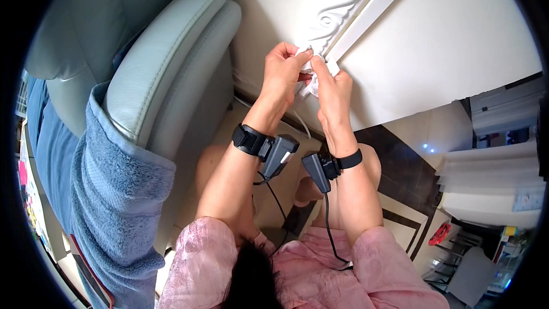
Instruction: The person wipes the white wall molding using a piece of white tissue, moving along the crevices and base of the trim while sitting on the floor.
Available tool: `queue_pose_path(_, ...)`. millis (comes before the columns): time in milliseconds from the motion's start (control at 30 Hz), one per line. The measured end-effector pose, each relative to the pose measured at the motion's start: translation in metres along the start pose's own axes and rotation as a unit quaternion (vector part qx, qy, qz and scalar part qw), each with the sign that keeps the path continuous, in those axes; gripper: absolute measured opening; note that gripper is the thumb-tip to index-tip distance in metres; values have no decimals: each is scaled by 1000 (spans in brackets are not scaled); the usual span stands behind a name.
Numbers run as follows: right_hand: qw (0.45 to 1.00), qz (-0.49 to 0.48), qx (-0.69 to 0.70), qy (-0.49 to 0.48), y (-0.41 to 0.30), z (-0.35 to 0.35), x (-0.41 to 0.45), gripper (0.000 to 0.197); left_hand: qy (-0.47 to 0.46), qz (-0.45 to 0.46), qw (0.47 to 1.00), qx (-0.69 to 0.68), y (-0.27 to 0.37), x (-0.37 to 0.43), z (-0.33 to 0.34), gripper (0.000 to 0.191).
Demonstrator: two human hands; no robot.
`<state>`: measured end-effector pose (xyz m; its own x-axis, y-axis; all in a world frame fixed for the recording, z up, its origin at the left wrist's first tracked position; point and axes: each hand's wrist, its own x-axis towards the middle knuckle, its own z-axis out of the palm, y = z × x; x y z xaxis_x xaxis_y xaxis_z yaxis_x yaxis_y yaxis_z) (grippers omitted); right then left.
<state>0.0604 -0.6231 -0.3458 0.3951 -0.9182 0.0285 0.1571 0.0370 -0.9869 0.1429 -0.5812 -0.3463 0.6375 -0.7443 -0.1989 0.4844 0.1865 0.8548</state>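
My left hand (281,68) and my right hand (333,88) meet low on the white wall. Between their thumbs and fingers they pinch a crumpled white tissue or thin cloth (309,90), its loose ends hanging beneath. Directly beyond the fingertips is the lower end of a white carved scroll moulding (327,20). A plain white trim strip (369,19) runs alongside it. Some fingertips are hidden by the white material, so its exact contact with the moulding cannot be told. Each wrist wears a black strap with a cabled device.
A pale green leather sofa armrest (171,56) stands close at the left, with a blue towel (120,189) draped over it. Below the hands, a white cable (303,124) runs near the floor. A grey chair (472,270) is at the far lower right.
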Motion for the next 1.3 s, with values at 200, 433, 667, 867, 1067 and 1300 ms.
queue_pose_path(200, 1000, 13, -20, -6, 6, 0, -3, 25, 14, -4, 1000, 15, -8, 3, -5, 16)
queue_pose_path(433, 999, 20, -28, -9, 15, -5, 7, 26, 13, -1, 1000, 28, -8, 5, -3, 17)
queue_pose_path(667, 984, -16, -172, -46, 12, -14, 3, 29, -12, -48, 998, 34, -14, 0, -17, 14)
queue_pose_path(867, 982, -21, -177, -67, 7, -36, 18, 25, -44, -46, 997, 45, -13, -4, -15, 13)
queue_pose_path(1067, 983, -62, -163, -52, 8, -31, 12, 20, -89, -88, 990, -61, -8, -6, -31, 13)
queue_pose_path(1300, 989, 15, -55, -139, 0, -29, 6, 19, -29, -23, 999, -29, -7, -11, -34, 20)
